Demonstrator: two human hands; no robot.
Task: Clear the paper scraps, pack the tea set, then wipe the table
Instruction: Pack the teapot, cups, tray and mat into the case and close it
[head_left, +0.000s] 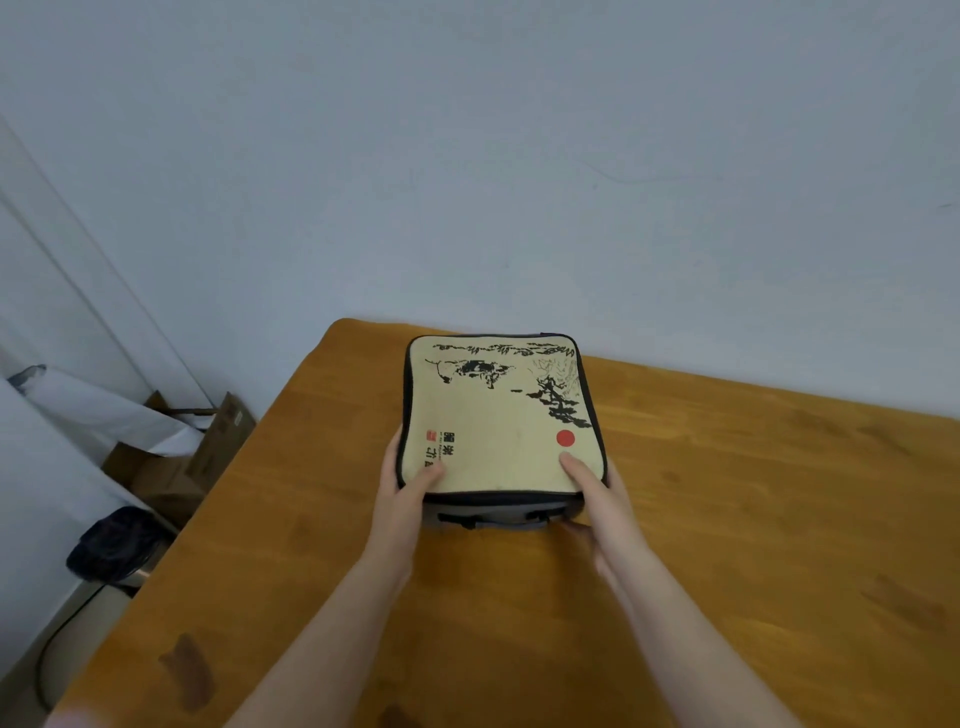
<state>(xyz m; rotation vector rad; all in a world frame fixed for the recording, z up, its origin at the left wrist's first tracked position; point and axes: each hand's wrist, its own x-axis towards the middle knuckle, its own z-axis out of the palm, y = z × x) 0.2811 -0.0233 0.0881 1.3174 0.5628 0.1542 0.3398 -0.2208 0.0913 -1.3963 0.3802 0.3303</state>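
1. Cream fabric covered the lid of the square, black-edged, zipped tea-set case (498, 415), printed with an ink landscape and a red dot; it lay flat on the orange-brown wooden table (753, 519), its near corners between the two hands.
2. The left hand (402, 493) clasped the near left corner, thumb on the lid and the other fingers down the side wall; the right hand (597, 499) gripped the near right corner likewise, its remaining fingers hidden under the edge.
3. The lid looked padded and soft, the walls stiffer; I judged the contents fragile crockery and the case fairly heavy, so it should stay level.
4. A dark carry handle (493, 519) lay on the near wall between the thumbs; holding both corners seemed steadier than one strap.
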